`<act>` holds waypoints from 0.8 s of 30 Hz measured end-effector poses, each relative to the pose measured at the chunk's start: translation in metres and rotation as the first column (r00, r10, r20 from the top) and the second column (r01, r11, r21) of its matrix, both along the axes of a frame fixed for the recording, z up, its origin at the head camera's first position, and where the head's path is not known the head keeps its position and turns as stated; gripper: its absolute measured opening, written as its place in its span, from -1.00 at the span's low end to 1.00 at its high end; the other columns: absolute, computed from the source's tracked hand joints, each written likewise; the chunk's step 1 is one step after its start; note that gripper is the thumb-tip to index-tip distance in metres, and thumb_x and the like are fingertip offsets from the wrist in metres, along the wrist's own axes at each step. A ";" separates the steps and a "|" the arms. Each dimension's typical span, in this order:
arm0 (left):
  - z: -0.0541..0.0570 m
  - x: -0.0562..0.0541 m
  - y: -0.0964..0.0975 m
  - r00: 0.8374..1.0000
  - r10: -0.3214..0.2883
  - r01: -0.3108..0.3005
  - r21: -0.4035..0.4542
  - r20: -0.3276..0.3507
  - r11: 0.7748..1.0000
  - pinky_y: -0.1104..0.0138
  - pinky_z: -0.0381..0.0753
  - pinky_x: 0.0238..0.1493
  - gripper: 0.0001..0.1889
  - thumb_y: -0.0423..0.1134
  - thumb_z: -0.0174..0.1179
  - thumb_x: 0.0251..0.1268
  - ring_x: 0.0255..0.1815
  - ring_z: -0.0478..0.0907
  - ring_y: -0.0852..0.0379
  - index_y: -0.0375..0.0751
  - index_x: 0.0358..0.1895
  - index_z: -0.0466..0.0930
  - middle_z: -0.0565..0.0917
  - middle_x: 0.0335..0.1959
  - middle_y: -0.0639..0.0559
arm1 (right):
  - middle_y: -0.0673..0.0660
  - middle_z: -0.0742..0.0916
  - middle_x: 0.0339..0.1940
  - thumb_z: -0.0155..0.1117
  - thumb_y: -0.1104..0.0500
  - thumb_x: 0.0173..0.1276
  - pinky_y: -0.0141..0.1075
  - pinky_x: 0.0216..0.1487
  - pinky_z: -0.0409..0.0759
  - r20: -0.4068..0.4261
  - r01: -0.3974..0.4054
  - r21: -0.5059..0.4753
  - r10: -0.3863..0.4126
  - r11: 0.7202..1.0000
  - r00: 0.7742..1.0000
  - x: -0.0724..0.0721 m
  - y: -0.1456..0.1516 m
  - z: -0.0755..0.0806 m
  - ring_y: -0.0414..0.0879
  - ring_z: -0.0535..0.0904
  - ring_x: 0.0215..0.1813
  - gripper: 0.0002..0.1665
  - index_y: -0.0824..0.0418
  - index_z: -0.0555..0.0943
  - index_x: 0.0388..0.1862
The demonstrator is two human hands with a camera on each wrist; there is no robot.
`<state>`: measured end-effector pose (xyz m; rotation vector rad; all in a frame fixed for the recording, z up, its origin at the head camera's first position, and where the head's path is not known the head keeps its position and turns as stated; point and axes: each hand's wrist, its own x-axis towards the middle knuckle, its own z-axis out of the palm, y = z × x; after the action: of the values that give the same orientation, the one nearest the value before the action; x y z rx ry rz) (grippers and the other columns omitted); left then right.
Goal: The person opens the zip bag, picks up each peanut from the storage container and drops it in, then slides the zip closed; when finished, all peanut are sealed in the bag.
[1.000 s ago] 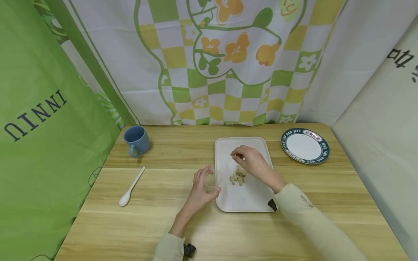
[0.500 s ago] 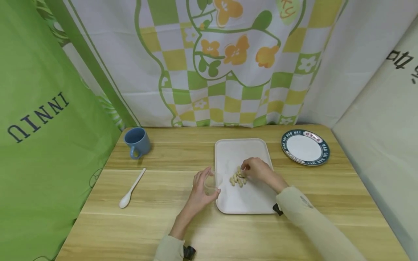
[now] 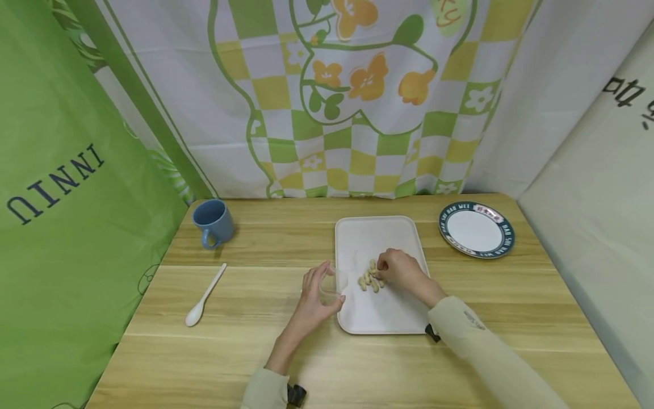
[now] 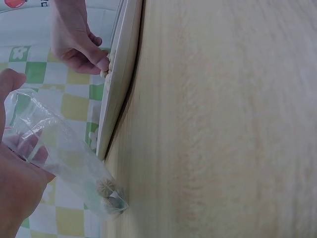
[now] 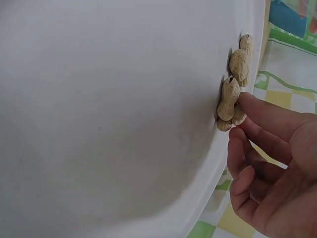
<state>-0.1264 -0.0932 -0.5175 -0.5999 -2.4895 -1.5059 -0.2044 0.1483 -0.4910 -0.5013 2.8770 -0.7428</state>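
My left hand [image 3: 313, 298] holds a clear plastic bag [image 4: 69, 148] by its mouth, thumb and fingers spread so it gapes beside the tray's left edge. A few peanuts [image 4: 110, 194] lie in the bag's bottom corner, which hangs low by the wooden table. On the white tray [image 3: 380, 315] is a small heap of unshelled peanuts [image 3: 367, 279]. At the heap's right side, my right hand [image 3: 403, 270] pinches a peanut [image 5: 239, 115] between thumb and index finger. Its other fingers curl inward below, as the right wrist view shows.
A blue mug [image 3: 214, 224] stands at the table's back left, with a white spoon [image 3: 205, 295] lying in front of it. A plate with a dark green rim [image 3: 451, 241] sits at the back right. Patterned curtains [image 3: 352, 142] enclose the table.
My right hand has come down from above the tray to the peanut heap and closed on a peanut there. The left hand keeps the bag in place, its mouth spread.
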 end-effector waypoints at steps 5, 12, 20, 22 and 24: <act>0.000 -0.001 0.000 1.000 0.005 -0.005 -0.005 -0.008 1.000 -0.07 0.27 0.30 -0.17 -0.29 0.34 0.03 0.25 0.23 -0.05 -0.35 0.40 0.14 0.40 0.11 -0.06 | -0.01 0.58 -0.52 0.46 0.21 0.12 -0.31 -0.43 0.45 -0.013 0.005 -0.034 -0.006 0.999 1.000 0.000 0.001 0.000 -0.15 0.45 -0.45 -0.87 0.17 0.65 -0.49; 0.002 -0.002 0.000 1.000 0.003 -0.003 0.000 0.004 1.000 -0.07 0.24 0.32 -0.16 -0.30 0.35 0.02 0.25 0.23 -0.06 -0.34 0.41 0.14 0.40 0.11 -0.09 | 0.00 0.64 -0.52 0.42 0.20 0.17 -0.28 -0.41 0.49 -0.039 0.023 -0.081 -0.026 0.996 0.999 0.000 0.004 0.008 -0.16 0.49 -0.46 -0.91 0.18 0.67 -0.43; 0.002 -0.002 0.001 1.000 0.002 -0.002 0.003 0.030 1.000 -0.06 0.24 0.32 -0.16 -0.28 0.34 0.03 0.26 0.21 -0.03 -0.32 0.41 0.13 0.39 0.13 -0.06 | 0.08 0.65 -0.45 0.40 0.35 0.15 -0.28 -0.35 0.53 -0.182 -0.045 -0.230 0.002 0.972 0.983 0.000 0.006 0.013 -0.10 0.53 -0.38 -0.91 0.30 0.68 -0.34; 0.002 -0.003 0.001 0.999 0.000 -0.001 0.002 0.034 1.000 -0.05 0.24 0.33 -0.16 -0.29 0.34 0.03 0.27 0.21 -0.03 -0.30 0.42 0.13 0.38 0.14 -0.05 | 0.10 0.66 -0.45 0.41 0.39 0.11 -0.29 -0.34 0.55 -0.231 -0.078 -0.281 0.012 0.957 0.973 0.000 0.006 0.014 -0.09 0.54 -0.38 -0.89 0.33 0.68 -0.35; 0.002 -0.003 0.001 1.000 0.001 -0.001 0.002 0.031 1.000 -0.05 0.24 0.32 -0.16 -0.29 0.35 0.02 0.26 0.21 -0.03 -0.31 0.41 0.14 0.39 0.14 -0.05 | 0.10 0.67 -0.45 0.44 0.39 0.10 -0.31 -0.34 0.56 -0.263 -0.102 -0.323 0.014 0.941 0.965 0.000 0.004 0.016 -0.09 0.55 -0.38 -0.89 0.33 0.69 -0.36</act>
<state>-0.1290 -0.0923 -0.5153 -0.5789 -2.5104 -1.5287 -0.2043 0.1521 -0.4747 -0.7727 2.9582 -1.2543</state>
